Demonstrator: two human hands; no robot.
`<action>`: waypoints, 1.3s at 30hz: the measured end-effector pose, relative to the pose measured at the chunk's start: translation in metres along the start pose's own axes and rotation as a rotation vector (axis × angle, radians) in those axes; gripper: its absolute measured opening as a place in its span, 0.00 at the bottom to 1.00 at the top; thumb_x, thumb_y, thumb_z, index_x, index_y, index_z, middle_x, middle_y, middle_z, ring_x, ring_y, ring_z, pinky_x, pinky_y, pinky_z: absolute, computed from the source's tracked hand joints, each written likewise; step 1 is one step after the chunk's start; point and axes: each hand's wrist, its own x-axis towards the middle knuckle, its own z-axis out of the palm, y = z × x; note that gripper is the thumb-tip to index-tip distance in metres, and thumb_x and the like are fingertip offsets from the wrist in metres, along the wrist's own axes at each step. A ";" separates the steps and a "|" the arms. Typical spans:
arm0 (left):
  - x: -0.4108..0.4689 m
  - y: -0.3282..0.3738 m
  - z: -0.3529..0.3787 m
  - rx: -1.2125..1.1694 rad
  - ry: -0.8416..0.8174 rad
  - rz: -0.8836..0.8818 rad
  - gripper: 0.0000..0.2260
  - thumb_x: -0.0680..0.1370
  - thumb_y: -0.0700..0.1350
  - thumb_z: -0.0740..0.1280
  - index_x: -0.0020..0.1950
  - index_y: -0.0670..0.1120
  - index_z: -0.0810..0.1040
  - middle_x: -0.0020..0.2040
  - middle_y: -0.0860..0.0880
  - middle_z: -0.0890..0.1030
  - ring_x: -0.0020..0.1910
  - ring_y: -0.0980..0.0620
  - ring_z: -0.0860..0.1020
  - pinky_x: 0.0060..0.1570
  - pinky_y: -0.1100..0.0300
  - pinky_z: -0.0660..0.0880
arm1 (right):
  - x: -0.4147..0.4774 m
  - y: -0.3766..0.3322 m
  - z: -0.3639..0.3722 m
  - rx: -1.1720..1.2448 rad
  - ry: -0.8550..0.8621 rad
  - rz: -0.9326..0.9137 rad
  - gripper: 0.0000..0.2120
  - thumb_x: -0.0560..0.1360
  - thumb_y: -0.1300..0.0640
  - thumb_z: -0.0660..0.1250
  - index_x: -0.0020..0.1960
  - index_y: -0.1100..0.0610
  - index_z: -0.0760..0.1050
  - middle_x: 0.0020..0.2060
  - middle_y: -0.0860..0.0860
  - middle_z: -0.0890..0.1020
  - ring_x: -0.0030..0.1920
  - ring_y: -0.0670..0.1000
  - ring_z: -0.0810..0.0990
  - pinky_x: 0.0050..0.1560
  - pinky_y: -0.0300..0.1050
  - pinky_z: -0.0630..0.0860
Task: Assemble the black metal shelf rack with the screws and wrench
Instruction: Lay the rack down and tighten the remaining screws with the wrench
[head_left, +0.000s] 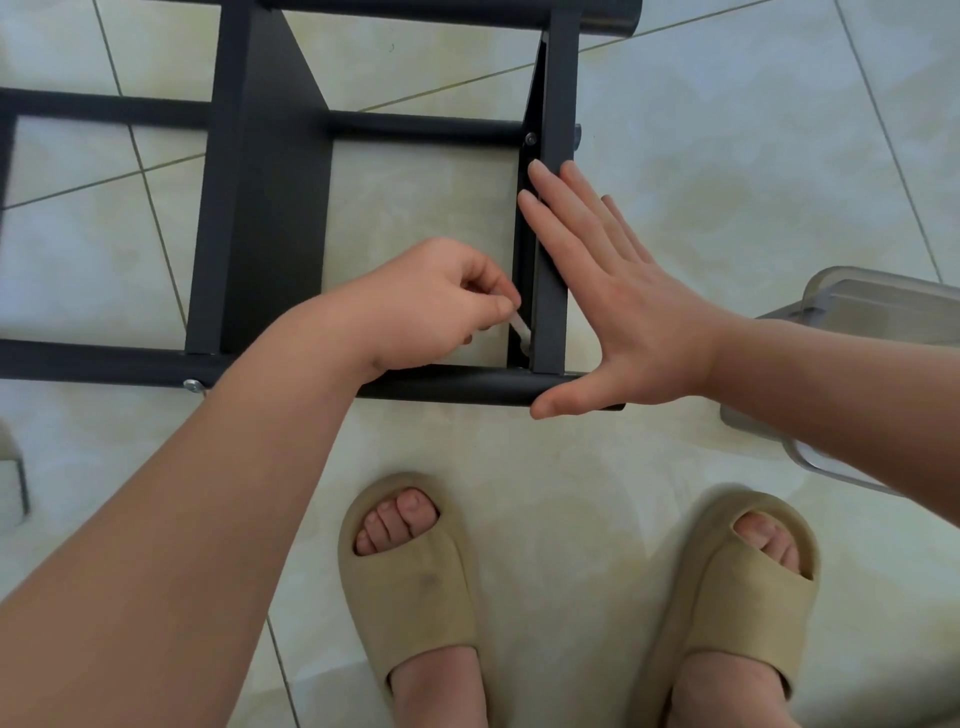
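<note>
Tiled floor (675, 130) carries black rack frame (270, 208); left hand (441, 306) pinches small silvery wrench (521, 332) at upright, right hand (613, 291) spread flat against upright.

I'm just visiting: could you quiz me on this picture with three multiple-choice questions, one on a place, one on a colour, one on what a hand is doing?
1. Where is the clear plastic box relative to the black rack? A on top of it; B on the floor to its right; C between the feet.
2. What colour are the slippers? A red; B blue; C beige.
3. How is the right hand? A flat against the rack; B a fist; C raised.
Answers: 1 B, it lies on the tiles. 2 C, both are beige. 3 A, straight fingers rest on the upright bar while the left hand pinches the wrench.
</note>
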 end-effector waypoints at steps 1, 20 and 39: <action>0.002 0.000 0.002 -0.078 -0.003 -0.021 0.06 0.81 0.43 0.66 0.46 0.50 0.79 0.44 0.50 0.81 0.48 0.50 0.81 0.54 0.54 0.80 | 0.000 0.000 0.000 -0.001 0.000 0.001 0.65 0.64 0.20 0.62 0.82 0.60 0.41 0.82 0.55 0.40 0.81 0.55 0.34 0.79 0.64 0.43; 0.018 -0.001 0.016 -0.485 0.166 -0.138 0.02 0.77 0.45 0.72 0.48 0.47 0.82 0.38 0.52 0.85 0.36 0.57 0.82 0.42 0.60 0.76 | 0.000 0.000 0.000 0.006 -0.001 0.000 0.65 0.65 0.21 0.63 0.82 0.61 0.41 0.82 0.55 0.40 0.81 0.55 0.34 0.79 0.65 0.43; 0.017 -0.003 0.010 -0.545 0.047 -0.224 0.02 0.79 0.42 0.69 0.46 0.46 0.80 0.36 0.52 0.83 0.33 0.58 0.78 0.39 0.64 0.76 | 0.000 -0.002 -0.001 0.002 -0.002 0.002 0.65 0.64 0.20 0.62 0.82 0.61 0.41 0.82 0.55 0.40 0.81 0.55 0.35 0.79 0.65 0.44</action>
